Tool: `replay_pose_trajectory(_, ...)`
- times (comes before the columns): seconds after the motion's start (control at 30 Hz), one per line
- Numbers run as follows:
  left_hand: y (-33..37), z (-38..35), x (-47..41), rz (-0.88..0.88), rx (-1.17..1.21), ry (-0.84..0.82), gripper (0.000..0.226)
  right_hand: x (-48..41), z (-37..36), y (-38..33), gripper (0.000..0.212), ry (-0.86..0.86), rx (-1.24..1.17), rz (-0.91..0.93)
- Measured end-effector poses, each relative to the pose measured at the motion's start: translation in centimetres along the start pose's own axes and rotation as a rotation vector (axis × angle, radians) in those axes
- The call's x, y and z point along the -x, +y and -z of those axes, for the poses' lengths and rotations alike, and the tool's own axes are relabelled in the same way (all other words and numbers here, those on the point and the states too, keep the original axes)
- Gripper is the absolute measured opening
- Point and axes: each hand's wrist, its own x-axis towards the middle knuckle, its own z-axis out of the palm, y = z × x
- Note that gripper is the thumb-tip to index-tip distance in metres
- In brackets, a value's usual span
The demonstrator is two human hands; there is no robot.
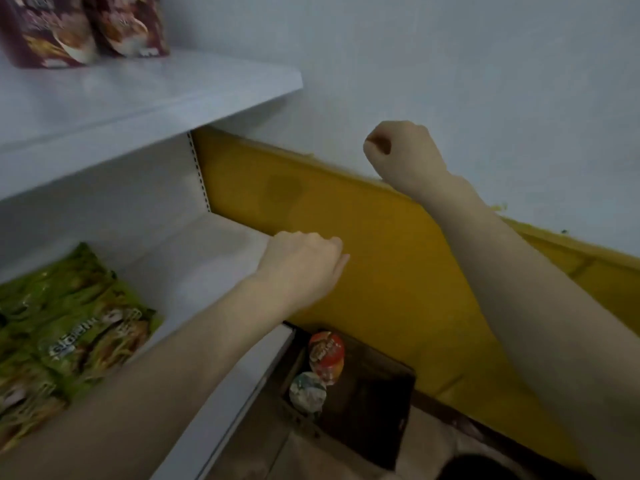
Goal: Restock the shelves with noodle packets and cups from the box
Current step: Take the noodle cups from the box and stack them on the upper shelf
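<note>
Green noodle pkts (69, 327) lie on lower shelf (207, 244), left side; maroon pkts (79, 26) on top shelf (156, 98). Two cups (327, 355) sit in the box (374, 410) below (lids blurred). Left hand (301, 268) at lower shelf's right end, fingers curled, empty; right hand (403, 154) an empty fist by wall (450, 64).

Green plastic noodle packets (69, 334) lie flat on the lower white metal shelf (207, 258). Dark red packets (79, 26) stand on the upper shelf (156, 95). Two foil-lidded cups, red (327, 355) and pale (308, 393), sit in the open brown cardboard box (377, 420).
</note>
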Motion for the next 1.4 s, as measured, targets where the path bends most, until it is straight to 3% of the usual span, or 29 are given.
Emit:
replay_pose_trajectory(0.23, 6.3, -10.2, 3.6, 0.048, 0.125, -0.345, 0.023, 8.1, -4.7, 10.5, 0.027, -0.229, 0.128, -0.173)
replay_pose_trajectory(0.3, 7.8, -13.1, 4.4, 0.082, 0.141, -0.350, 0.038, 9.7, -6.3, 13.3, 0.029, -0.300, 0.124, -0.197)
replay_pose_trajectory(0.43, 9.9, -19.1, 6.4, 0.204, 0.160, -0.389, 0.038, 12.7, -10.1, 17.3, 0.032, -0.433, 0.116, -0.258)
replay_pose_trajectory(0.53, 10.1, -21.6, 7.6, 0.341, 0.185, -0.505, 0.020, 14.9, -13.6, 19.3, 0.032, -0.516, 0.101, -0.299)
replay_pose_trajectory(0.6, 9.7, -24.1, 8.6, 0.437, 0.224, -0.611, 0.030, 16.3, -16.1, 20.4, 0.032, -0.558, 0.080, -0.330)
replay_pose_trajectory(0.73, 8.5, -29.1, 10.7, 0.407, 0.141, -0.514, 0.024, 19.6, -21.8, 22.1, 0.032, -0.638, 0.049, -0.424)
replay_pose_trajectory(0.9, 7.3, -38.2, 13.2, 0.453, 0.185, -0.662, 0.032, 25.2, -30.1, 24.7, 0.032, -0.695, 0.014, -0.522)
replay_pose_trajectory(1.13, 6.2, -51.1, 15.0, 0.463, 0.294, -0.642, 0.030, 32.0, -43.2, 29.5, 0.028, -0.740, -0.137, -0.762)
replay_pose_trajectory(1.4, 4.3, -65.0, 14.7, 0.386, 0.277, -0.588, 0.034, 37.2, -58.0, 33.7, 0.022, -0.827, -0.234, -0.854)
